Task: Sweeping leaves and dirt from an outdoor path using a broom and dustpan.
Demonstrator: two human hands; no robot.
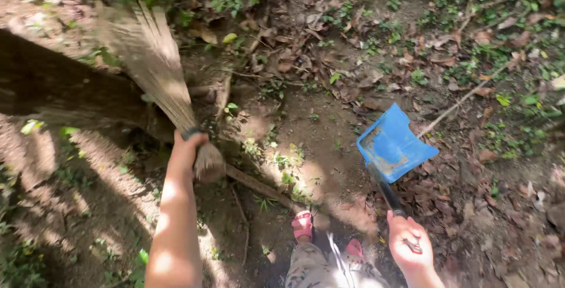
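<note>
Stick broom [154, 70] raised over bare dirt at left, bristle fan splayed up toward the dark log [53, 90]; blue dustpan [393, 145] held low at right, mouth toward dry leaves [329, 70]. Likely to scatter leaves past the pan if swept too hard, or snag on the root [259, 186] near the pink sandals [303, 225]. Left hand [189, 149] wrapped tight round the bound neck; right hand [409, 244] closed on the dark pan handle.
</note>
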